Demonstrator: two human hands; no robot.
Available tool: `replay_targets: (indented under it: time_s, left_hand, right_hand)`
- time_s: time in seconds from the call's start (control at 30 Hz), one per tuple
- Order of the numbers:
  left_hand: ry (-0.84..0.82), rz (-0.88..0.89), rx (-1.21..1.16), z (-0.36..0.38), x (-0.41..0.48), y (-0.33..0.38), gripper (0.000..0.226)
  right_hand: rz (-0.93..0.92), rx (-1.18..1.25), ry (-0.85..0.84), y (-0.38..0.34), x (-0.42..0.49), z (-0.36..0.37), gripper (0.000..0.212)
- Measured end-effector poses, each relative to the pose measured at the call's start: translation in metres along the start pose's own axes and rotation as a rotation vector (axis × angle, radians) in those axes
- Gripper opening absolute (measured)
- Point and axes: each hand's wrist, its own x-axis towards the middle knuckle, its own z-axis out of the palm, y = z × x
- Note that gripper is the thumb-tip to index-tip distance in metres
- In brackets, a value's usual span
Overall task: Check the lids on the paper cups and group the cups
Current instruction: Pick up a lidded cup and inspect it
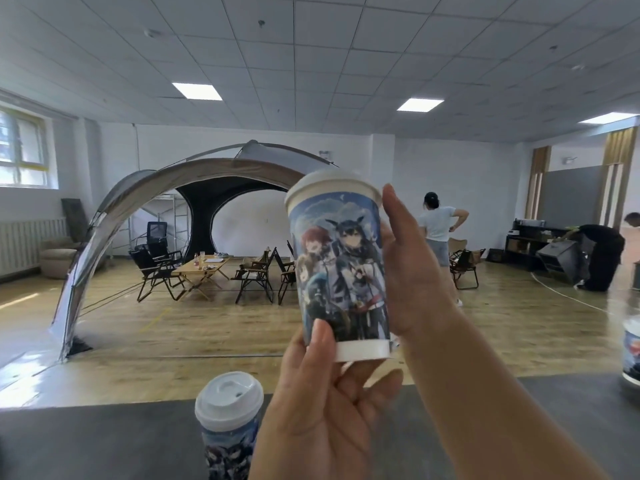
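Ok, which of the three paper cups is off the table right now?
The raised paper cup, held by the left hand and right hand. The left cup and the right-edge cup stand on the grey table.

Single wide-angle head cam, facing fwd & roughly level over near table (104, 441) toward far tent (194, 173), v. close to cup (341, 261).
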Motion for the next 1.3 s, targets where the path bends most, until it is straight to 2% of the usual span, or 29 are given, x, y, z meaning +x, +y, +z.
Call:
replay_targets:
  time_s: [0.03,0.13,0.2,0.27,0.33,0.4,0.47,0.53,0.6,0.7,0.77,0.8,0.87,0.93,1.03,1.2,1.3]
  left_hand:
    - [0.034,0.066,0.069,-0.006,0.001,0.002,0.091]
    - [0.079,0.226,0.323,-0.020,0.001,0.011,0.071]
    - [0.065,0.246,0.408,-0.021,0.002,0.021,0.076]
    - [0.050,0.159,0.348,-0.023,0.004,0.031,0.091]
    - [-0.011,-0.030,0.205,-0.030,0.007,0.046,0.089]
    - [-0.158,-0.167,0.056,-0.030,0.005,0.053,0.094]
    - [-0.181,-0.215,-0.037,-0.028,0.006,0.050,0.097]
    - [-0.164,-0.178,-0.016,-0.029,0.008,0.047,0.086]
    - [-0.153,-0.145,-0.004,-0.031,0.010,0.045,0.078]
    - [-0.107,-0.050,0.022,-0.036,0.015,0.036,0.095]
    - [-0.063,0.067,0.156,-0.044,0.017,0.024,0.096]
    - [-0.046,0.118,0.251,-0.050,0.019,0.016,0.088]
    - [-0.045,0.183,0.463,-0.063,0.024,-0.006,0.072]
    - [-0.075,0.180,0.661,-0.076,0.030,-0.036,0.067]
    - [-0.136,0.094,0.913,-0.080,0.039,-0.088,0.062]
    - [-0.267,-0.087,1.202,-0.056,0.066,-0.194,0.038]
    - [-0.353,-0.240,1.280,-0.037,0.087,-0.277,0.044]
  right_hand:
    - [-0.030,-0.054,-0.003,0.002,0.000,0.004,0.060]
    - [-0.126,-0.239,0.060,0.007,-0.003,0.018,0.068]
    - [-0.173,-0.292,0.109,0.007,-0.002,0.028,0.058]
    - [-0.155,-0.253,0.123,0.005,-0.002,0.039,0.054]
    - [-0.111,-0.148,0.107,0.005,0.001,0.047,0.058]
    - [-0.098,-0.116,0.135,0.010,0.008,0.046,0.071]
    - [-0.077,-0.097,0.123,0.018,0.016,0.043,0.088]
    - [-0.036,-0.023,0.023,0.023,0.023,0.042,0.098]
    - [0.008,0.022,-0.070,0.022,0.030,0.033,0.097]
    - [0.030,-0.040,-0.099,0.020,0.025,0.020,0.101]
    - [-0.033,-0.183,-0.091,0.025,0.006,0.007,0.090]
    - [-0.056,-0.279,-0.085,0.030,-0.007,-0.003,0.080]
    - [-0.076,-0.480,0.034,0.042,-0.035,-0.024,0.059]
    - [-0.063,-0.573,0.184,0.047,-0.061,-0.055,0.043]
    - [0.018,-0.605,0.295,0.043,-0.093,-0.112,0.050]
    - [0.132,-0.757,0.539,0.027,-0.144,-0.226,0.053]
    - [0.214,-0.874,0.687,0.011,-0.184,-0.307,0.062]
